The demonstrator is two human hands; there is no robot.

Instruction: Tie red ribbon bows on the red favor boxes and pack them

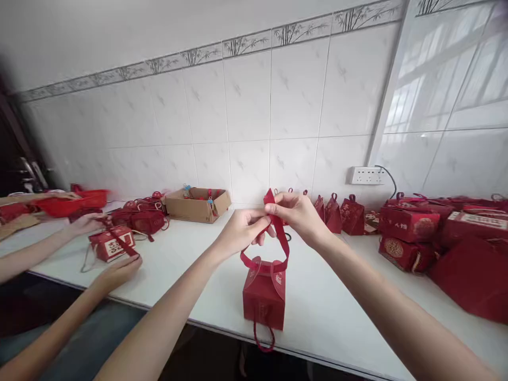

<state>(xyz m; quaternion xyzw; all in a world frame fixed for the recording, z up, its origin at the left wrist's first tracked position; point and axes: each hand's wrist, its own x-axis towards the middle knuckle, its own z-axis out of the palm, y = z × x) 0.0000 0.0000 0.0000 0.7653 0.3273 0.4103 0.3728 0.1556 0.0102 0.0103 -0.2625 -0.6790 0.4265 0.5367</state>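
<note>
Your left hand (pixel 246 228) pinches one stretch of the flat, dark-red fabric ribbon (pixel 283 241), and your right hand (pixel 296 209) grips another just beside it. The ribbon loops down to the curved top flaps of the small, red cardboard box (pixel 263 299), which stands near the front edge of the long, white tabletop (pixel 337 301), below both hands.
</note>
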